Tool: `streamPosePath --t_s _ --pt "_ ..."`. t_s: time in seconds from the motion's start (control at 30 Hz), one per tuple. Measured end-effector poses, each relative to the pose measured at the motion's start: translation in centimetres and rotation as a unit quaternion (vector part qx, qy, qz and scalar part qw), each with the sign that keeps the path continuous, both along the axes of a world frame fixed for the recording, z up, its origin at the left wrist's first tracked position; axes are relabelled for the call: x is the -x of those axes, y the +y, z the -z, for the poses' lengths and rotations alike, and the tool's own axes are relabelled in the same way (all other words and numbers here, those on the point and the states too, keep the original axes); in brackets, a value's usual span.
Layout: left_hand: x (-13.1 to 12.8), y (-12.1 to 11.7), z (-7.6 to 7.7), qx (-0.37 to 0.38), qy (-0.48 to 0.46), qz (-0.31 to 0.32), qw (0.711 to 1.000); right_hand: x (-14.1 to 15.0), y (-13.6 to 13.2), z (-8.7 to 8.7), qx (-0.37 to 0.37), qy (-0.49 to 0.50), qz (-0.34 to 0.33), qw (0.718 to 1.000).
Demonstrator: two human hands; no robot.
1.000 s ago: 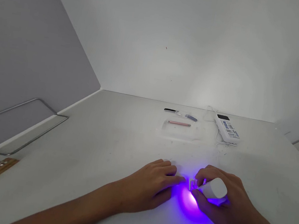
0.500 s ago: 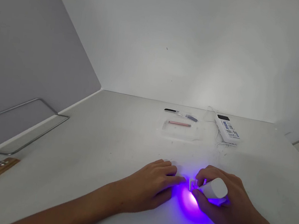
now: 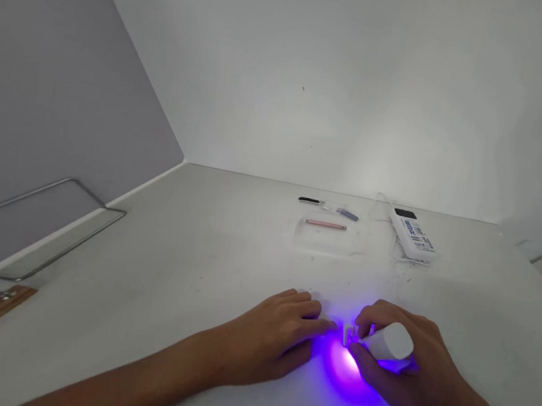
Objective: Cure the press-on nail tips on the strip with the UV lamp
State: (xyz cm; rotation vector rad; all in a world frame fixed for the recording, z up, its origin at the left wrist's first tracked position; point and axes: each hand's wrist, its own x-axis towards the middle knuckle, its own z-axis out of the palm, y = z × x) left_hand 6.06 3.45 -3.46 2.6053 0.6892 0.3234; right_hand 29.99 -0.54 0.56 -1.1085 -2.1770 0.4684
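Observation:
My right hand (image 3: 421,375) is closed around a small white UV lamp (image 3: 395,341), held low over the table with its rounded end up toward me. Violet light pours out below it onto the white tabletop. By the thumb and fingertips a small white and clear part (image 3: 349,336) shows; whether it belongs to the lamp I cannot tell. My left hand (image 3: 286,331) rests on the table to the left, index finger stretched into the glow and the other fingers loosely bent. Nothing shows in it. The index fingertip lies just left of the small part.
Farther back, a pink metal stick (image 3: 326,224) lies in a clear tray (image 3: 328,245). Behind it is a dark-handled tool (image 3: 309,200) with a clear cover. A white device with a cord (image 3: 412,235) lies right of them. A metal wire frame (image 3: 79,240) stands at left.

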Motion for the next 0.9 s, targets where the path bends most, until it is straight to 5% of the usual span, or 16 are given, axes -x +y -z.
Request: streamPosePath --t_s 0.9 --pt "-0.11 0.02 -0.24 -0.006 -0.008 0.003 1.000 -0.01 -0.03 0.10 0.010 0.000 -0.005 1.000"
